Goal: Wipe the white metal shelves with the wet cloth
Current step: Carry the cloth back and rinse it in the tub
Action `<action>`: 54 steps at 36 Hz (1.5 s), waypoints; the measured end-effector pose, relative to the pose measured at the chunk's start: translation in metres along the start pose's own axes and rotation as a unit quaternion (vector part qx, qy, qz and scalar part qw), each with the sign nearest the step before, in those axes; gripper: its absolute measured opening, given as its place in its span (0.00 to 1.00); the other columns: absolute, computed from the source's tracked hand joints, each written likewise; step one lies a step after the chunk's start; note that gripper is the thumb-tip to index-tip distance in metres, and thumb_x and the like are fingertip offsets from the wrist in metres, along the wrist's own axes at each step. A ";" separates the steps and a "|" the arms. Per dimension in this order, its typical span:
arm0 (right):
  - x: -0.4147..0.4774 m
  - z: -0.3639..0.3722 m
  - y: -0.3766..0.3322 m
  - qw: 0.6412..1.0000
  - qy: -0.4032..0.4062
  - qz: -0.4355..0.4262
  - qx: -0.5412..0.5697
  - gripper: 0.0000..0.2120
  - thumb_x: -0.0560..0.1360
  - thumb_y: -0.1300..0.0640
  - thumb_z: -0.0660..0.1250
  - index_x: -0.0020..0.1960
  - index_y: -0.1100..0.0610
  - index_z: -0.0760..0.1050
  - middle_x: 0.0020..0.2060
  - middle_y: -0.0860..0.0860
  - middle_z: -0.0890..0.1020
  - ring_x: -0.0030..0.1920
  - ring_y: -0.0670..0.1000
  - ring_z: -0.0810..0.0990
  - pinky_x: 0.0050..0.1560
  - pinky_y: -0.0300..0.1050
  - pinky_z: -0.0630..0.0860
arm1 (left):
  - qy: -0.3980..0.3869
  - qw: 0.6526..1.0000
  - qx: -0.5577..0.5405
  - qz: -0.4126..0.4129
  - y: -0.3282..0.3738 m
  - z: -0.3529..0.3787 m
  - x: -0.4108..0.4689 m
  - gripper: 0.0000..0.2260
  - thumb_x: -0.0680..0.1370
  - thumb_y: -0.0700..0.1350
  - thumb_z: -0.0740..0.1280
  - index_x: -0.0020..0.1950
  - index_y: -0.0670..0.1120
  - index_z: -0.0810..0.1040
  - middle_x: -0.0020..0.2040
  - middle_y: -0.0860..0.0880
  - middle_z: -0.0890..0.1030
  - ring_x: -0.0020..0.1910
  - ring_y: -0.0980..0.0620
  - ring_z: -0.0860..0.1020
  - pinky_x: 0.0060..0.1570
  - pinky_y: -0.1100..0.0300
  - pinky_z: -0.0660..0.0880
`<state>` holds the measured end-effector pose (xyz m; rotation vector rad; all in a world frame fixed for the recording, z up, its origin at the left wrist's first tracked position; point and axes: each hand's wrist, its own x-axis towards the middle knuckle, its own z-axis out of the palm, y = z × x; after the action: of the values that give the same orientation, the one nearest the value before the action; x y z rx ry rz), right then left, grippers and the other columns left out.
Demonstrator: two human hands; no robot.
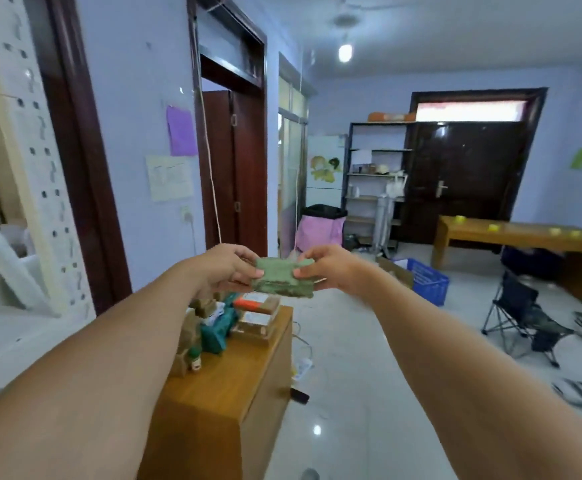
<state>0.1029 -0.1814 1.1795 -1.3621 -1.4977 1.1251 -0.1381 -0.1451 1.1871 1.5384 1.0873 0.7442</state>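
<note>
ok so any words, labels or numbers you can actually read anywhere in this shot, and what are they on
None can be read.
Cream paper on the wall: faint lines, too blurred.
Purple sheet: no text shows.
Boxes on the wooden cabinet: labels too small and blurred.
Green note on the right wall: blurred.
Green cloth held by the left hand and right hand: no print.

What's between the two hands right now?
In the head view, the folded green cloth spans the gap: left hand pinches its left edge, right hand its right. Nothing else intervenes.

Both forearms and hands (227, 265) are bare, no sleeves visible.
</note>
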 end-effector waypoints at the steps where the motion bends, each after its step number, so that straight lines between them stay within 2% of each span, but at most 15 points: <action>1: -0.002 -0.009 0.007 1.000 0.016 0.010 0.001 0.13 0.71 0.64 0.77 0.53 0.60 0.78 0.44 0.54 0.85 0.46 0.53 0.86 0.49 0.50 0.83 | -0.013 1.000 -0.004 0.003 -0.002 0.009 0.013 0.16 0.71 0.34 0.76 0.56 0.41 0.79 0.44 0.44 0.84 0.43 0.48 0.84 0.39 0.57 0.81; 3: -0.002 -0.025 0.019 0.999 0.041 0.031 0.015 0.16 0.71 0.63 0.77 0.55 0.60 0.77 0.43 0.53 0.85 0.45 0.52 0.86 0.46 0.51 0.83 | -0.036 0.999 -0.011 0.005 -0.006 0.025 0.039 0.17 0.71 0.34 0.76 0.57 0.41 0.78 0.44 0.43 0.84 0.43 0.47 0.83 0.42 0.54 0.82; 5: 0.001 -0.037 0.030 0.997 0.059 0.051 0.030 0.19 0.71 0.63 0.77 0.58 0.60 0.75 0.47 0.56 0.85 0.47 0.54 0.86 0.48 0.54 0.83 | -0.064 0.998 -0.016 0.004 -0.011 0.037 0.062 0.16 0.71 0.33 0.76 0.56 0.41 0.77 0.40 0.44 0.84 0.40 0.48 0.83 0.45 0.51 0.82; 10: 0.020 -0.052 0.048 0.992 0.094 0.076 0.025 0.16 0.72 0.62 0.76 0.57 0.61 0.76 0.53 0.60 0.85 0.52 0.58 0.85 0.53 0.59 0.82 | -0.116 0.993 -0.017 -0.002 -0.022 0.048 0.114 0.16 0.72 0.33 0.75 0.58 0.41 0.76 0.34 0.47 0.84 0.35 0.51 0.84 0.44 0.51 0.80; 14: 0.045 -0.054 0.064 0.987 0.125 0.089 0.034 0.15 0.72 0.63 0.76 0.56 0.60 0.76 0.52 0.59 0.85 0.52 0.57 0.86 0.52 0.59 0.82 | -0.136 0.990 -0.031 -0.006 -0.034 0.047 0.155 0.17 0.72 0.33 0.75 0.58 0.41 0.76 0.46 0.44 0.84 0.42 0.48 0.84 0.41 0.53 0.81; 17: 0.066 -0.052 0.077 0.984 0.136 0.107 0.046 0.13 0.72 0.64 0.75 0.53 0.59 0.75 0.52 0.60 0.85 0.51 0.58 0.86 0.52 0.59 0.82 | -0.157 0.986 -0.044 -0.024 -0.049 0.045 0.184 0.15 0.72 0.32 0.74 0.56 0.41 0.77 0.45 0.45 0.84 0.43 0.48 0.84 0.40 0.54 0.80; 21: 0.091 -0.046 0.097 0.977 0.165 0.127 0.048 0.15 0.72 0.64 0.76 0.55 0.60 0.75 0.51 0.59 0.84 0.50 0.57 0.86 0.50 0.56 0.83 | -0.174 0.981 -0.074 -0.047 -0.077 0.044 0.219 0.14 0.72 0.32 0.74 0.54 0.42 0.78 0.46 0.43 0.84 0.46 0.46 0.84 0.45 0.51 0.81; 25: 0.113 -0.038 0.128 0.966 0.206 0.149 0.048 0.15 0.71 0.64 0.76 0.55 0.61 0.76 0.51 0.58 0.83 0.49 0.56 0.85 0.46 0.53 0.84 | -0.158 0.980 -0.103 -0.067 -0.114 0.055 0.241 0.13 0.71 0.31 0.74 0.51 0.43 0.78 0.47 0.42 0.83 0.46 0.44 0.84 0.44 0.51 0.81; 28: 0.128 -0.028 0.163 0.955 0.236 0.173 0.058 0.16 0.71 0.64 0.77 0.56 0.60 0.76 0.53 0.60 0.82 0.50 0.57 0.84 0.46 0.53 0.84 | -0.137 0.977 -0.131 -0.094 -0.145 0.066 0.253 0.15 0.71 0.31 0.74 0.53 0.43 0.77 0.51 0.39 0.83 0.50 0.40 0.84 0.48 0.49 0.82; 32: 0.138 -0.017 0.213 0.940 0.268 0.193 0.089 0.19 0.69 0.64 0.78 0.56 0.61 0.76 0.53 0.61 0.80 0.50 0.59 0.84 0.47 0.56 0.84 | -0.117 0.975 -0.137 -0.129 -0.181 0.083 0.267 0.15 0.72 0.30 0.73 0.56 0.41 0.77 0.51 0.39 0.82 0.47 0.42 0.84 0.43 0.52 0.82; 35: 0.142 -0.014 0.253 0.930 0.271 0.209 0.134 0.17 0.70 0.65 0.76 0.56 0.63 0.75 0.52 0.61 0.80 0.49 0.59 0.84 0.45 0.54 0.84 | -0.109 0.974 -0.131 -0.150 -0.208 0.096 0.278 0.16 0.73 0.31 0.73 0.59 0.39 0.78 0.53 0.39 0.83 0.49 0.42 0.84 0.45 0.52 0.83; 41: 0.149 -0.009 0.338 0.907 0.285 0.260 0.170 0.11 0.74 0.69 0.70 0.54 0.61 0.76 0.50 0.59 0.79 0.46 0.57 0.83 0.47 0.58 0.84 | -0.079 0.967 -0.131 -0.205 -0.280 0.133 0.302 0.16 0.71 0.33 0.76 0.56 0.42 0.80 0.51 0.40 0.85 0.47 0.43 0.85 0.43 0.52 0.83; 45: 0.154 0.002 0.396 0.900 0.282 0.306 0.129 0.11 0.74 0.66 0.71 0.53 0.58 0.76 0.53 0.59 0.80 0.50 0.59 0.83 0.42 0.59 0.84 | -0.058 0.957 -0.131 -0.253 -0.336 0.157 0.313 0.15 0.70 0.32 0.76 0.55 0.41 0.80 0.50 0.39 0.85 0.46 0.42 0.85 0.43 0.51 0.82; 48: 0.156 0.012 0.439 0.904 0.256 0.332 0.090 0.11 0.74 0.64 0.72 0.54 0.57 0.76 0.51 0.57 0.79 0.51 0.58 0.82 0.39 0.59 0.84 | -0.041 0.951 -0.117 -0.285 -0.380 0.170 0.318 0.14 0.70 0.32 0.76 0.52 0.43 0.80 0.49 0.40 0.85 0.46 0.43 0.85 0.40 0.53 0.81; 54: 0.163 0.041 0.526 0.901 0.232 0.358 0.082 0.12 0.73 0.64 0.74 0.54 0.58 0.76 0.49 0.56 0.79 0.49 0.58 0.82 0.38 0.59 0.84 | 0.009 0.940 -0.093 -0.329 -0.475 0.196 0.327 0.12 0.71 0.31 0.74 0.49 0.44 0.80 0.49 0.41 0.83 0.47 0.43 0.84 0.38 0.56 0.80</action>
<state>0.1956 -0.0108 0.6631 -1.9573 -0.5383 1.1918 0.0412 0.0884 0.6542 0.9151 1.3960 0.3787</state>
